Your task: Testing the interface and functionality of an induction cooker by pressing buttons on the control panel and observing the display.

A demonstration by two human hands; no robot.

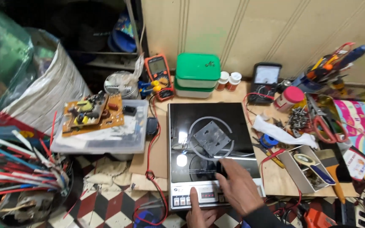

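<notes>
Sitting straight ahead of me on the wooden board, the induction cooker (213, 152) carries a grey metal plate (212, 138) on its black glass, just beyond my fingers. My right hand (239, 187) lies flat and spread over the glass's near edge, holding nothing. My left hand (199, 211) presses one outstretched finger onto the control panel (203, 197).

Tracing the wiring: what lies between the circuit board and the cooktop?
In the head view, a red wire and a small black adapter lie between the circuit board and cooktop.
</notes>
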